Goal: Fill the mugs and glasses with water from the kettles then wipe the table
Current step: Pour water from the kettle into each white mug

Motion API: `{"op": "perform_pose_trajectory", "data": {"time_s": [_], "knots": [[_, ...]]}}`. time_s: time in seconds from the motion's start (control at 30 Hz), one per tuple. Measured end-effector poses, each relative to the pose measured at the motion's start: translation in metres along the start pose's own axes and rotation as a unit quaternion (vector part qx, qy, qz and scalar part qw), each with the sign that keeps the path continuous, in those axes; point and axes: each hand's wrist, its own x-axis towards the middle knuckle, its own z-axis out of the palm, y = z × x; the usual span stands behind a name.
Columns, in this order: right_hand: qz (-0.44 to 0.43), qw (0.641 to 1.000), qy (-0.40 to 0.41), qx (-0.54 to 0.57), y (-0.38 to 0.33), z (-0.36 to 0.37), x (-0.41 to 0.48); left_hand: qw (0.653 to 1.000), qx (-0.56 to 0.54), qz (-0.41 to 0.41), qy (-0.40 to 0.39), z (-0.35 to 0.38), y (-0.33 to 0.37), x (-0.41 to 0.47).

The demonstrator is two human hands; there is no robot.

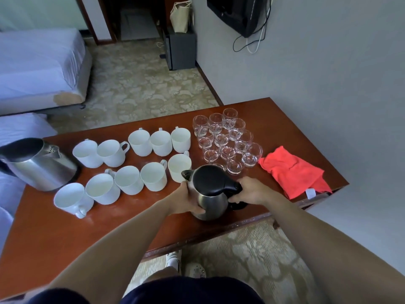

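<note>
The person in dark shorts is standing on the patterned beige carpet (252,249) at the near edge of the reddish-brown wooden table (65,238), both bare arms reaching forward. The left hand (187,201) is cupping the brushed body of a small steel kettle (211,200) with a black lid, fingers curling round its lower side. The right hand (249,191) is gripping the kettle's black handle. The kettle is sitting upright close to the table's front edge; whether its base is touching the wood I cannot tell. Its spout is pointing away from the person, just beside the nearest of the white ceramic mugs (153,176). Ten of these are standing in two loose rows across the middle of the table, handles turned various ways. To the right a coral-red cloth (293,172) is lying crumpled by the table's right edge. Beyond the kettle, clear round glasses (221,140) are crowding together in a tight cluster. At the far left a larger steel kettle (39,165) is standing with its top open. Further off, white-sheeted beds (39,62) are lining the left side, and a black television (238,14) is hanging on the grey wall.
</note>
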Motion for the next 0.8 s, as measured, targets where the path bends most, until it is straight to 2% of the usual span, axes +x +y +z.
{"op": "perform_pose_trajectory", "data": {"time_s": [0.03, 0.17, 0.3, 0.43, 0.63, 0.8], "knots": [[-0.005, 1.0, -0.002, 0.022, -0.001, 0.001, 0.001, 0.999, -0.04, -0.007, 0.009, -0.003, -0.001, 0.0], [-0.018, 0.994, 0.006, 0.111, -0.006, -0.009, 0.003, 0.998, -0.066, 0.003, -0.003, -0.014, -0.001, -0.002], [-0.043, 0.986, 0.038, 0.16, -0.018, -0.037, -0.003, 0.989, -0.132, 0.035, 0.052, -0.038, 0.01, -0.004], [-0.068, 0.981, 0.064, 0.169, -0.034, -0.059, -0.008, 0.985, -0.126, 0.076, 0.095, -0.066, 0.025, -0.01], [-0.079, 0.978, 0.058, 0.185, -0.05, -0.086, -0.012, 0.98, -0.136, 0.087, 0.117, -0.09, 0.036, -0.012], [-0.093, 0.969, 0.08, 0.216, -0.07, -0.099, -0.017, 0.977, -0.165, 0.095, 0.094, -0.11, 0.037, -0.01]]}}
